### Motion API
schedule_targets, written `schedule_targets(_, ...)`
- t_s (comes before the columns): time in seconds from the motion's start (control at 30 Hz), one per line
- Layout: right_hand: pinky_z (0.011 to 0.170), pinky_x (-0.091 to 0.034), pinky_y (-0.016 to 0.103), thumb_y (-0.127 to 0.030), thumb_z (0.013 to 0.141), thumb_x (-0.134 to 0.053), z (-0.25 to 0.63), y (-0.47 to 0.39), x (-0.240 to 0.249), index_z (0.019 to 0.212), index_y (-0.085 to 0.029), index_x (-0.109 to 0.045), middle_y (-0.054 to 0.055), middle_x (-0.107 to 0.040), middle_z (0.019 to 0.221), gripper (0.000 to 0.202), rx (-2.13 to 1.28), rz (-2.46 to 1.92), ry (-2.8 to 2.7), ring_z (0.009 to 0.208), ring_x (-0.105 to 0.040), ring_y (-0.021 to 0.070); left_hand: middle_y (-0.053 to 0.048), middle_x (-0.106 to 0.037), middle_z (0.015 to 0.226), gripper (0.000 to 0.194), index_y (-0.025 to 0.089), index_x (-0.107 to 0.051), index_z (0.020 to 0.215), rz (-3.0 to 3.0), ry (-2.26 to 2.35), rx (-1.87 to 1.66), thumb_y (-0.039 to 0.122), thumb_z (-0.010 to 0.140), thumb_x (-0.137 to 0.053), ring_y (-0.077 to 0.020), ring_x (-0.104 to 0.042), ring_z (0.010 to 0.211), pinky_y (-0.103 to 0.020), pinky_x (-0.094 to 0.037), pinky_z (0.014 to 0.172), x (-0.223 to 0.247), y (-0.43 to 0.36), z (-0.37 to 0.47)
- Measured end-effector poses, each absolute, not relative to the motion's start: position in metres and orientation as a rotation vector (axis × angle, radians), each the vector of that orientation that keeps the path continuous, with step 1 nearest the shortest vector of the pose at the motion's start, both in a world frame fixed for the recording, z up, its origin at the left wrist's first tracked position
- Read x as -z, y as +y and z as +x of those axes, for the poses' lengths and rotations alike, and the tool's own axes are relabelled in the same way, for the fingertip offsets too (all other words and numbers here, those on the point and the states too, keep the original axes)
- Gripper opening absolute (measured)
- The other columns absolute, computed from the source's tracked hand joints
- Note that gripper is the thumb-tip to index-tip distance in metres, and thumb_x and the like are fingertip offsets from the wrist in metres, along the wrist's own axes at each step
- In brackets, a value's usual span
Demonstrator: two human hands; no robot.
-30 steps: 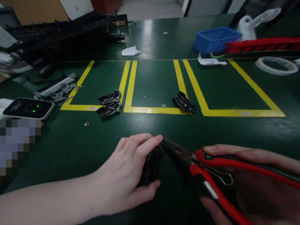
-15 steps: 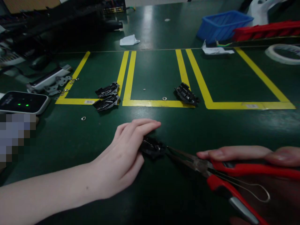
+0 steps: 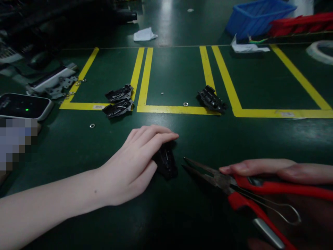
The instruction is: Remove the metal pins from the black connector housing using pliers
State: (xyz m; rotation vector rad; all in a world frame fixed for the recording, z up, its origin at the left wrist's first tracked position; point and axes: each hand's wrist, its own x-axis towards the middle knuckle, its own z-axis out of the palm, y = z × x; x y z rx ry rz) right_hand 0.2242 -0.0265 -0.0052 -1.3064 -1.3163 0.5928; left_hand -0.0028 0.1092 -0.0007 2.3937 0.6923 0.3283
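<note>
My left hand (image 3: 142, 156) is closed on a small black plastic part (image 3: 168, 161), which rests at the table surface partly hidden under the fingers. My right hand (image 3: 270, 170) grips red-handled needle-nose pliers (image 3: 221, 178) with a wire spring between the handles. The pliers' jaws are spread, their tips just right of the part and apart from it. Two similar black parts (image 3: 118, 100) lie side by side beyond my left hand. Another black part (image 3: 212, 99) sits further right, across the yellow tape.
Yellow tape (image 3: 177, 109) marks areas on the green table. Small metal rings (image 3: 92, 125) lie about. At left are a black-screened device (image 3: 26, 107) and metal brackets (image 3: 61, 86). A blue bin (image 3: 256, 17), a red tray (image 3: 301, 24) and a tape roll (image 3: 321, 52) stand at back right.
The pliers' tips have come away from the black part and opened wider. The part has turned in my left hand, its end now pointing more toward me. The view has tilted down slightly.
</note>
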Motion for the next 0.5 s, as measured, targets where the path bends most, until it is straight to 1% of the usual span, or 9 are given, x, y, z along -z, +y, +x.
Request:
schedule_targets(0.1,0.063,-0.069,0.042,-0.018,0.06,-0.087,0.2229,-0.0284,0.0091,0.119,-0.033,-0.059,0.009,-0.071,0.112,0.067,-0.569,-1.369,-1.289,0.087,-0.075,0.0333,-0.008,-0.056,0.14,0.057,0.02,-0.043,0.143,2.381,0.679,-0.386,0.01,0.087,-0.038,-0.0259,-0.051,0.129,-0.043,-0.042,0.107,0.0012,0.1067,-0.0039)
schedule_targets(0.17,0.064,-0.068,0.039,-0.02,0.062,-0.086,0.2207,-0.0296,0.0107,0.119,-0.032,-0.058,0.011,-0.071,0.116,0.064,-0.567,-1.403,-1.274,0.086,-0.076,0.0324,-0.008,-0.053,0.145,0.058,0.02,-0.037,0.148,2.39,0.639,-0.393,0.017,0.091,-0.045,-0.0259,-0.049,0.132,-0.042,-0.041,0.11,0.0025,0.1052,-0.0043)
schedule_targets(0.23,0.066,-0.068,0.035,-0.022,0.064,-0.086,0.2193,-0.0299,0.0111,0.117,-0.03,-0.058,0.011,-0.072,0.114,0.061,-0.579,-1.427,-1.244,0.085,-0.076,0.0313,-0.01,-0.048,0.151,0.067,0.019,-0.032,0.151,2.419,0.608,-0.353,0.029,0.09,-0.057,-0.0271,-0.046,0.136,-0.042,-0.04,0.113,0.0036,0.1042,-0.0043)
schedule_targets(0.33,0.065,-0.067,0.031,-0.024,0.063,-0.087,0.221,-0.0292,0.0103,0.115,-0.029,-0.06,0.011,-0.074,0.11,0.059,-0.594,-1.419,-1.202,0.082,-0.076,0.0303,-0.011,-0.04,0.156,0.089,0.02,-0.025,0.154,2.455,0.626,-0.283,0.04,0.081,-0.071,-0.03,-0.041,0.141,-0.044,-0.038,0.115,0.0038,0.1033,-0.0039)
schedule_targets(0.4,0.063,-0.067,0.032,-0.022,0.062,-0.088,0.2237,-0.0285,0.0096,0.115,-0.03,-0.061,0.011,-0.074,0.11,0.061,-0.605,-1.384,-1.203,0.081,-0.076,0.0303,-0.012,-0.037,0.157,0.097,0.022,-0.021,0.155,2.471,0.662,-0.258,0.041,0.077,-0.075,-0.0318,-0.039,0.142,-0.047,-0.038,0.115,0.0027,0.1026,-0.0038)
schedule_targets(0.5,0.059,-0.067,0.034,-0.025,0.062,-0.089,0.2265,-0.0277,0.0096,0.115,-0.029,-0.063,0.012,-0.074,0.107,0.059,-0.598,-1.366,-1.169,0.078,-0.076,0.0312,-0.013,-0.039,0.153,0.101,0.022,-0.018,0.156,2.522,0.72,-0.224,0.038,0.074,-0.074,-0.0348,-0.039,0.139,-0.052,-0.036,0.114,0.0007,0.1011,-0.0043)
